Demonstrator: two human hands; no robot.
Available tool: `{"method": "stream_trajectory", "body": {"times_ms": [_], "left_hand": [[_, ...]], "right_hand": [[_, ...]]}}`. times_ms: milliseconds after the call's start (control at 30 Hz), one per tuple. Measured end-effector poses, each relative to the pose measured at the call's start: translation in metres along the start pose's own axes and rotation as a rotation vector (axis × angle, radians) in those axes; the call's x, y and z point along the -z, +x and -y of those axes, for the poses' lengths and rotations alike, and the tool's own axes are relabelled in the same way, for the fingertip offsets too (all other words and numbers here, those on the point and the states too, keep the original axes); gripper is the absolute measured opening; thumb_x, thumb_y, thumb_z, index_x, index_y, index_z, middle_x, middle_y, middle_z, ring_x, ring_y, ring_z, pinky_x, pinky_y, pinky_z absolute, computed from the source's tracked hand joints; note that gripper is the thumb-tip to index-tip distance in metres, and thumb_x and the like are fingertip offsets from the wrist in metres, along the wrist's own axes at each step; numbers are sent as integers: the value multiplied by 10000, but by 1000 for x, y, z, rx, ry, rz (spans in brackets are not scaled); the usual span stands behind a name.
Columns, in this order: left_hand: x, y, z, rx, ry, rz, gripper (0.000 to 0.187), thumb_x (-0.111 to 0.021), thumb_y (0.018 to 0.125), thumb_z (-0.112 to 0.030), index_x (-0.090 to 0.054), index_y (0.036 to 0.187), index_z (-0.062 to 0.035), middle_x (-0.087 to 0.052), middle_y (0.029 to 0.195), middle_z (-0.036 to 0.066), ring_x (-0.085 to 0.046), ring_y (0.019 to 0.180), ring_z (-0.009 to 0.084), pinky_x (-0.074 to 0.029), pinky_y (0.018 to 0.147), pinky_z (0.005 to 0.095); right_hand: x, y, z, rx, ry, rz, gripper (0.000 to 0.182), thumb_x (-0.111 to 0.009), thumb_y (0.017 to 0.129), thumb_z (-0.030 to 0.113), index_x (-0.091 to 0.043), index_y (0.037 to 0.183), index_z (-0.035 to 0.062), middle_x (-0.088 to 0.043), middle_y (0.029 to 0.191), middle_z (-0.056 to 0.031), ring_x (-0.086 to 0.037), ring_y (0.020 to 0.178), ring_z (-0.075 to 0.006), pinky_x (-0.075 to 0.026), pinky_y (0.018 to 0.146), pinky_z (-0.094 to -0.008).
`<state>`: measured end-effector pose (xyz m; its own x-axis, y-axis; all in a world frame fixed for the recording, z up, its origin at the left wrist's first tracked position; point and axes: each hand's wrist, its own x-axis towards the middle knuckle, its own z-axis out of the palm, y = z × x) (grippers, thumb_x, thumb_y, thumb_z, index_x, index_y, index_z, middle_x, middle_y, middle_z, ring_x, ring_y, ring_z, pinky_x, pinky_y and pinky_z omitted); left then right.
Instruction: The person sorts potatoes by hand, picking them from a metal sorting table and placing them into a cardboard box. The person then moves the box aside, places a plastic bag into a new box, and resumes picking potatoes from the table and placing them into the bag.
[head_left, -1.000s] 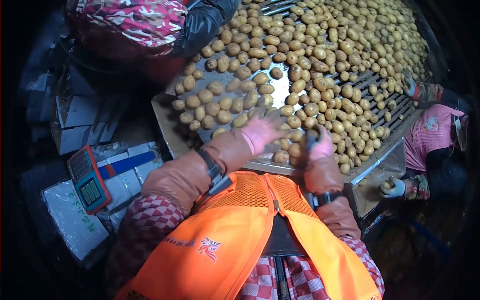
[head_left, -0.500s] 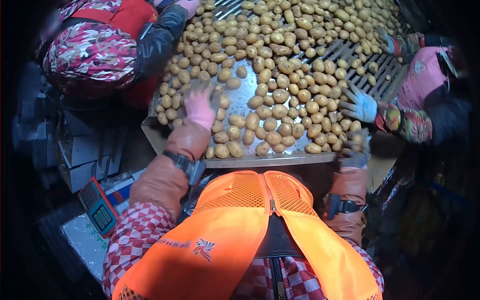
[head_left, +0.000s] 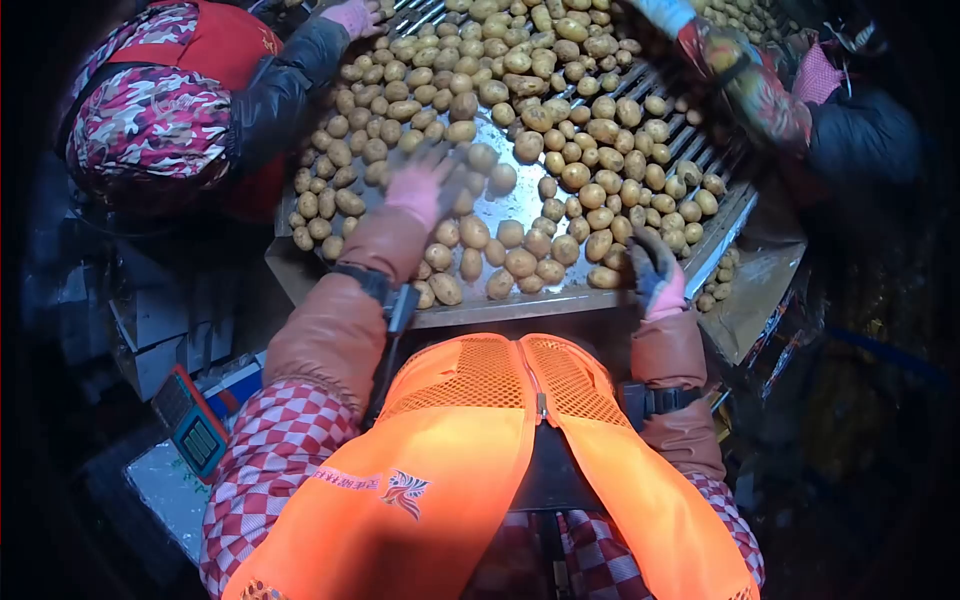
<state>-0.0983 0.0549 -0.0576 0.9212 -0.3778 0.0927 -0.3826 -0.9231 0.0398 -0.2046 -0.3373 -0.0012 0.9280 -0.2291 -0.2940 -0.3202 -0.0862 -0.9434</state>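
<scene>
Several yellow-brown potatoes [head_left: 520, 262] lie spread over a metal sorting table [head_left: 520, 303] with a slatted far part. My left hand [head_left: 420, 187], in a pink glove, reaches over the potatoes at the table's left middle, blurred, fingers spread, nothing visibly held. My right hand [head_left: 655, 270], in a grey and pink glove, sits at the front right edge beside a cluster of potatoes. Its fingers are curled, and what they hold is hidden. I wear brown sleeves and an orange mesh vest.
A person in a red-patterned jacket [head_left: 150, 100] stands at the left, one pink-gloved hand [head_left: 352, 16] on the potatoes. Another person's flowered sleeve [head_left: 745, 80] reaches in from the top right. An orange scale [head_left: 193, 432] and boxes [head_left: 160, 320] lie lower left. A lined container [head_left: 765, 290] hangs at the right edge.
My left hand has moved slightly right and farther onto the table. My right hand has come in from the right edge to the front potatoes. The right-hand person's blue-gloved hand withdrew upward.
</scene>
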Motion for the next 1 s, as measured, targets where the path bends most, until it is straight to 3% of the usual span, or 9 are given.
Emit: {"method": "stream_trajectory", "body": {"times_ms": [33, 167, 400, 500, 567, 667, 767, 867, 1000], "left_hand": [[12, -11, 7, 78, 37, 14, 570, -613, 882, -485, -536, 1403, -267, -439, 1490, 111, -358, 1412, 337, -281, 1141, 554], [31, -69, 13, 412, 25, 18, 551, -601, 899, -466, -523, 1424, -319, -412, 1510, 119, -345, 1420, 346, -284, 1140, 540], [25, -121, -6, 434, -46, 63, 617, -652, 875, -341, -460, 1461, -318, -418, 1500, 117, -331, 1426, 354, -293, 1124, 569], [29, -118, -26, 525, -136, 67, 617, -673, 820, -222, -507, 1411, -282, -511, 1406, 100, -373, 1403, 338, -305, 1108, 577], [49, -97, -52, 369, -285, 102, 616, -719, 770, -314, -570, 1361, -223, -527, 1383, 151, -431, 1348, 373, -341, 1093, 554], [53, -81, -83, -203, -138, 9, 537, -722, 777, -329, -627, 1294, -220, -545, 1346, 172, -467, 1307, 370, -364, 1076, 533], [50, -90, -49, -131, -301, -60, 488, -719, 784, -358, -657, 1252, -234, -554, 1335, 169, -470, 1299, 370, -358, 1075, 542], [47, -122, -31, 42, -199, -79, 401, -702, 805, -333, -686, 1198, -257, -569, 1340, 101, -498, 1270, 342, -358, 1060, 552], [72, -145, -16, 229, -62, -10, 300, -689, 811, -270, -718, 1105, -216, -657, 1198, 60, -571, 1184, 309, -421, 998, 513]], "right_hand": [[-14, -4, 16, -134, 104, 69, 301, -640, 943, 87, -648, 1230, -4, -683, 1148, -117, -650, 1019, -192, -519, 905, -309], [-61, 37, 16, 568, -832, 311, 404, -616, 887, 83, -620, 1290, 104, -661, 1206, -176, -669, 1022, -336, -530, 895, -413], [-123, 63, 25, 355, -1409, 356, 350, -567, 869, 38, -587, 1216, 83, -619, 1189, -214, -635, 1109, -359, -541, 887, -440], [-130, 66, 37, 249, -1419, 364, 321, -557, 882, 50, -589, 1199, 91, -596, 1202, -224, -635, 1101, -376, -541, 888, -451], [-133, 69, 32, 247, -1449, 377, 305, -567, 882, 71, -594, 1184, 105, -582, 1217, -218, -624, 1121, -380, -535, 902, -460], [-131, 71, 34, 277, -1462, 377, 318, -591, 879, 112, -599, 1197, 129, -598, 1225, -191, -620, 1136, -364, -529, 916, -456], [-120, 79, 35, 216, -1387, 329, 405, -662, 871, 218, -603, 1270, 170, -632, 1235, -155, -621, 1153, -327, -518, 947, -438], [-93, 79, 30, -83, -851, 319, 358, -668, 875, 224, -663, 1223, 139, -705, 1119, -153, -675, 1050, -297, -523, 922, -392], [-86, 61, 11, 224, -936, 360, 339, -717, 834, 205, -695, 1161, 117, -693, 1102, -135, -668, 1026, -316, -525, 911, -411]]}}
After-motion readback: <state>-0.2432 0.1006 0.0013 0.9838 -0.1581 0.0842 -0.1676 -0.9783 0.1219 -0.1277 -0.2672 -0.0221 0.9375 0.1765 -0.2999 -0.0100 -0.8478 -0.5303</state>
